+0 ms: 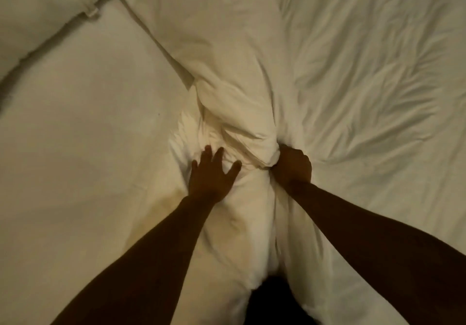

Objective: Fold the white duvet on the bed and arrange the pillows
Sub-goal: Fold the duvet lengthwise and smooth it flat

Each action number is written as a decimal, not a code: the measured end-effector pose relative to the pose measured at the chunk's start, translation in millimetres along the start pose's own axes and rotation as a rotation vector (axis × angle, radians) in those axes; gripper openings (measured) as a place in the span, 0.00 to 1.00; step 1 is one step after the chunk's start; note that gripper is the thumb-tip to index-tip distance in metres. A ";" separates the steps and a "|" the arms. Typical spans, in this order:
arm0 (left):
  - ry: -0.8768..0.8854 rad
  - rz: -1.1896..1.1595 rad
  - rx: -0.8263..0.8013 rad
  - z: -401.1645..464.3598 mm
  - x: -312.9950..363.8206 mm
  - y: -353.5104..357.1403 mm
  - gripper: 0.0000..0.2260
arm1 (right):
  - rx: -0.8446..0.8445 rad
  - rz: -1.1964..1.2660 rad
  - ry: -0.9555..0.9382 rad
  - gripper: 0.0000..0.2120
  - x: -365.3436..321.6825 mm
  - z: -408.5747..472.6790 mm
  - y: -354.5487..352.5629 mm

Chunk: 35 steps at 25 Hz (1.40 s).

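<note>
Both arms in frame, reaching forward over the bed. Left hand: fingers spread and straight, palm flat on the white duvet, pinning the low cloth just left of the bunch. Right hand: fingers curled tight round a thick gathered bunch of the same duvet; grip looks full, with cloth bulging out just above the knuckles.

From the hands, the duvet runs away as a bunched ridge, up and slightly left. Right of the right hand it lies wide and heavily creased. Left of the left hand there's smooth flat bedding. A pillow sits far up-left of the left hand, well apart from both.

My read: early in the fold. I'm still gathering, no clean edge made yet.

To do this step well:
- keep the left palm as anchor so the under layer doesn't drag
- with the right, find an actual edge or corner; pulling a wad gives a lumpy fold
- lift and shake out before laying over, since the creases on the right will get locked in otherwise
- pillow stays put until the duvet is flat

Light is dim, so I can't tell the seams.
</note>
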State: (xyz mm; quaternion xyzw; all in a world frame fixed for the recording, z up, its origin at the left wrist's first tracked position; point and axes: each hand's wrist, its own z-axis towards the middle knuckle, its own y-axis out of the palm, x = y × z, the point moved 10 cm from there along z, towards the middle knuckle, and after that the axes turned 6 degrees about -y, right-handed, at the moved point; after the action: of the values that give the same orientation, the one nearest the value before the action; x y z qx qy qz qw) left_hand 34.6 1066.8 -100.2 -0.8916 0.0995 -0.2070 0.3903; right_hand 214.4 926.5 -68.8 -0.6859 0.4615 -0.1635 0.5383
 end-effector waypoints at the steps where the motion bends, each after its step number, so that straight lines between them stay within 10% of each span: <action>1: -0.129 -0.235 -0.012 -6.5 -0.9 -17.5 0.36 | 0.029 0.112 0.032 0.11 9.6 -7.0 -16.3; 5: -0.429 -1.235 -0.133 -14.0 79.9 -86.4 0.38 | 0.333 0.409 0.094 0.03 75.2 -33.6 -143.0; 8: -0.334 -1.487 -0.206 11.6 190.9 -125.5 0.27 | 0.512 0.525 0.219 0.06 156.0 -66.3 -209.2; 15: 0.396 -0.963 -0.187 -31.6 545.7 -140.7 0.14 | 0.541 0.826 0.812 0.07 313.9 -141.3 -198.9; 18: 0.640 -0.540 -0.362 -60.1 640.9 -81.1 0.22 | 0.484 0.939 0.968 0.07 363.8 -117.6 -165.1; 25: 0.476 0.753 -0.234 22.8 469.3 57.6 0.46 | 0.225 0.911 0.929 0.43 353.9 -86.2 -112.6; 35: 0.436 0.877 -0.068 76.7 407.9 116.7 0.47 | -0.087 0.561 0.929 0.50 399.8 -9.0 -2.7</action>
State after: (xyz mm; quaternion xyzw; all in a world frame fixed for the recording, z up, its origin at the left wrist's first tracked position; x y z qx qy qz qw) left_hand 431.9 899.9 -114.1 -0.7138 0.5515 -0.2017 0.3816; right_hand 417.3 597.7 -172.1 -0.4137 0.8224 -0.2802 0.2720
